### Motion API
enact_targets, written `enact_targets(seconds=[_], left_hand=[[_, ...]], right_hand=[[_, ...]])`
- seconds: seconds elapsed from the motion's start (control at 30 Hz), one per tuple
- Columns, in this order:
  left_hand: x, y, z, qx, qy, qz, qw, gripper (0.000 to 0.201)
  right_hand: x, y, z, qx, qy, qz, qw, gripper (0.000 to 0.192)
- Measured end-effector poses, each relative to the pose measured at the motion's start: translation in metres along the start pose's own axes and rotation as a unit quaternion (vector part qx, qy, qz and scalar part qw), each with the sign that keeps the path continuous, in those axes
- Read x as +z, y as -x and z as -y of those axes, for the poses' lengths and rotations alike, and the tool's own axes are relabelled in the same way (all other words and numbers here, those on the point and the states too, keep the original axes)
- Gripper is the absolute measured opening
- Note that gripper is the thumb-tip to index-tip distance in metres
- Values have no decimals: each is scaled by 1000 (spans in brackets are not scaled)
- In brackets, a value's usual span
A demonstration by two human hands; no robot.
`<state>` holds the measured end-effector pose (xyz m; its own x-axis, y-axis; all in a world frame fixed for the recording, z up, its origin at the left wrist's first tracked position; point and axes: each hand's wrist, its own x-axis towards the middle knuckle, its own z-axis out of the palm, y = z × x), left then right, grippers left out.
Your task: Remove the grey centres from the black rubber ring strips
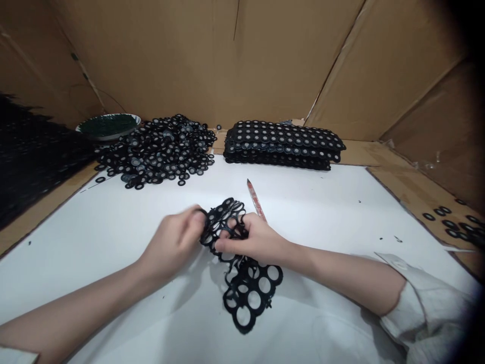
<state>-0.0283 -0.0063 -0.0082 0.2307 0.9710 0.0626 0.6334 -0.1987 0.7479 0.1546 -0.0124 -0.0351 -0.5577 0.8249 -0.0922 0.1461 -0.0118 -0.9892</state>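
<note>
A limp black sheet with round holes (254, 299) is bunched up between my two hands, and its lower end hangs down over the white work surface (125, 283). My right hand (252, 238) grips the sheet, with fingers partly hidden behind its holes. On the sheet's left edge, my left hand (180, 230) is closed in a pinch, slightly blurred; black edging curves over its thumb. Just beyond my right hand lies a slim, pointed tool with a red handle (256, 200), partly covered by that hand.
Loose black rings (159, 151) form a heap at the back left, beside a bowl with dark green contents (108, 126). Stacked perforated black sheets (284, 141) stand at the back. More rings (452, 227) lie on cardboard at right. A dark pile (38, 156) fills the left; cardboard walls (212, 65) enclose the back.
</note>
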Motion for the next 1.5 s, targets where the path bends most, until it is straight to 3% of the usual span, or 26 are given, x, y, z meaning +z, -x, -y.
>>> enact_targets(seconds=[0.07, 0.1, 0.13, 0.23, 0.33, 0.5, 0.7, 0.93, 1.03, 1.13, 1.17, 1.33, 1.5], left_hand=[[-6, -4, 2, -23, 32, -113, 993, 30], [-8, -5, 3, -24, 36, -153, 987, 29], [-8, -5, 3, -18, 7, -158, 987, 29], [-1, 1, -1, 30, -136, -64, 988, 26], [9, 9, -5, 62, -222, 16, 973, 24], [11, 12, -4, 99, -269, 71, 955, 24], [9, 9, -3, 131, -255, 127, 950, 24], [8, 5, -2, 73, -216, 110, 967, 23], [0, 0, 0, 23, -141, 0, 990, 32], [-7, -4, 3, -4, -129, -119, 985, 36], [-7, -4, 3, 0, -154, -123, 980, 34], [6, 1, 4, 66, -328, -41, 942, 22], [12, 3, 4, 93, -399, 15, 912, 24]], right_hand=[[0, 1, 0, 10, 2, -8, 1000, 25], [0, 0, -1, 11, -1, -24, 1000, 26], [0, 0, -1, 9, -4, -42, 999, 26], [0, -2, -1, -14, 9, -85, 996, 25], [0, -3, 0, -51, 29, -89, 994, 23], [2, -2, 0, -54, 26, -88, 994, 25], [5, 1, -1, -48, 37, -106, 992, 23], [7, 2, -1, -49, 24, -88, 995, 21], [6, 2, 0, -60, 52, -78, 994, 18], [5, 3, 1, -47, 80, -82, 992, 17], [4, 3, 1, -49, 79, -81, 992, 16], [4, 1, 4, -85, 38, -57, 994, 20], [2, -1, 4, -96, 67, -53, 992, 20]])
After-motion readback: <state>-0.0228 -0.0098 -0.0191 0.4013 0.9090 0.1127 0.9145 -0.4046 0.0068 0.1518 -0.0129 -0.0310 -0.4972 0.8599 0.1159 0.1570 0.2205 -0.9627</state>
